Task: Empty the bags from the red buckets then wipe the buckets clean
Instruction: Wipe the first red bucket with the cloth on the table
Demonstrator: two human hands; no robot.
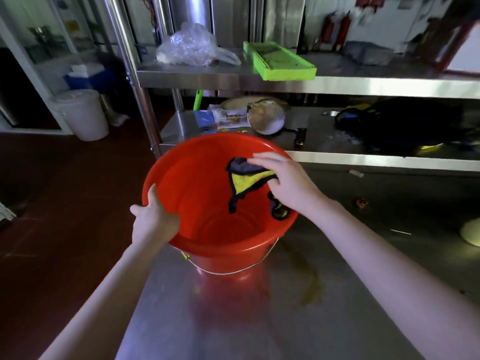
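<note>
The red bucket point(205, 183) is smooth, glossy plastic, and its thin wire handle point(233, 272) is bright metal. Inside it, the cloth point(246, 181) looks soft and fuzzy, yellow with a dark border. The table point(337, 294) is brushed steel, half matt, with a dull reflection of the bucket. The far shelf point(363, 85) is shinier steel. On it lie a thin, crinkled clear plastic bag point(192, 45) and a matt green plastic tray point(279, 61). The floor point(65, 203) at the left is dark red with a slight shine.

**No legible text**

Nothing readable is showing anywhere. The printed leaflets point(228, 118) lying on the lower shelf point(363, 158) are carrying pictures and print too blurred to make out, and the wall notices point(370, 1) are staying equally indistinct.
</note>
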